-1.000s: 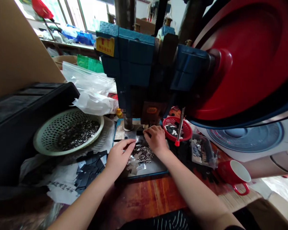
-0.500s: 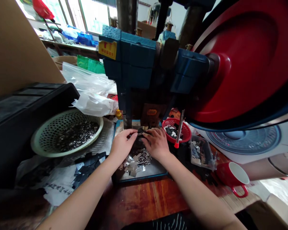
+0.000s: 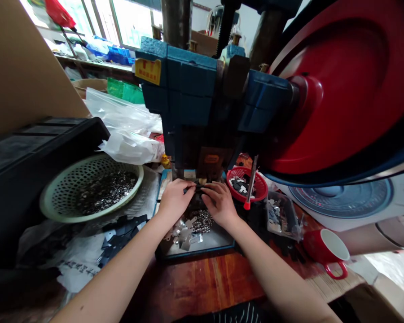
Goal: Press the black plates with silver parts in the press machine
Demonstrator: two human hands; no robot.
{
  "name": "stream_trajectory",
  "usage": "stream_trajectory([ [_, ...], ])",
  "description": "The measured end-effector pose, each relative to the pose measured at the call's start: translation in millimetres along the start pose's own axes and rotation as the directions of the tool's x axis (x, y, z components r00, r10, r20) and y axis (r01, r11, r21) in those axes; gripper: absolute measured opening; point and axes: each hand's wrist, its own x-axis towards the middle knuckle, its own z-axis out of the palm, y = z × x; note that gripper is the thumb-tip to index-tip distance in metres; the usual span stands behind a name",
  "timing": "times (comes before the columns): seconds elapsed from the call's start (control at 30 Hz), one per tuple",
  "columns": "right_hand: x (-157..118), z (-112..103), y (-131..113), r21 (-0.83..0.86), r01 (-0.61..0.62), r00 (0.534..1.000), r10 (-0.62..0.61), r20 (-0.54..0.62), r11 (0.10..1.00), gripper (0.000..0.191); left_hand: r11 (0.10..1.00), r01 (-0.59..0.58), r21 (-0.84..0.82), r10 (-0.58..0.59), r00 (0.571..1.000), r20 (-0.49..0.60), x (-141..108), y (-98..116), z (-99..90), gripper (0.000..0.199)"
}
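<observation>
Both hands meet at a small dark piece [image 3: 199,186] under the head of a blue press [image 3: 191,89]. My left hand [image 3: 177,197] has its thumb and fingers closed on the left end of that piece. On the right end rest the fingertips of my right hand [image 3: 220,202], the thumb bent below them. Just below the hands, a pile of small shiny metal parts [image 3: 202,221] and flat silver plates [image 3: 185,235] lies on a blue-edged metal tray [image 3: 208,246]. How the dark piece sits under the press is hard to make out.
A pale green basket [image 3: 59,211] of small metal parts and dark flat pieces [image 3: 121,235] are at left. To the right are a red basket [image 3: 263,188], a rod with a red tip [image 3: 251,186], a clear box [image 3: 283,215], a red mug [image 3: 323,249] and a large red wheel [image 3: 350,89].
My left hand has shifted slightly, its fingertips nearer the right hand's. The dark piece between the hands looks straighter and lies more level. The whole view has moved a little.
</observation>
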Motion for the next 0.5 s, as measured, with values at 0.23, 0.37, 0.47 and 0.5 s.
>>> stream_trajectory([
  [0.23, 1.8, -5.5, -2.3, -0.081, 0.051, 0.999, -0.05, 0.021, 0.995, 0.024, 1.0, -0.011, 0.005, 0.011, 1.0, 0.003, 2.2, -4.4, 2.5, 0.021],
  [0.37, 5.2, -8.4, -10.3, -0.191, 0.09, 0.995, -0.081, 0.057, 0.977, 0.024, 1.0, -0.025, 0.002, 0.025, 1.0, 0.004, 4.0, -5.8, 5.4, 0.02],
  [0.47, 9.4, -8.7, -12.7, -0.165, 0.055, 0.997, -0.046, 0.058, 0.985, 0.021, 0.999, -0.031, -0.006, 0.031, 1.0, 0.0, 4.6, -5.6, 6.2, 0.02],
  [0.5, 9.6, -9.1, -11.9, -0.121, 0.032, 0.999, -0.027, 0.044, 0.992, 0.02, 1.0, -0.03, -0.009, 0.03, 1.0, -0.007, 4.5, -5.6, 5.5, 0.02],
])
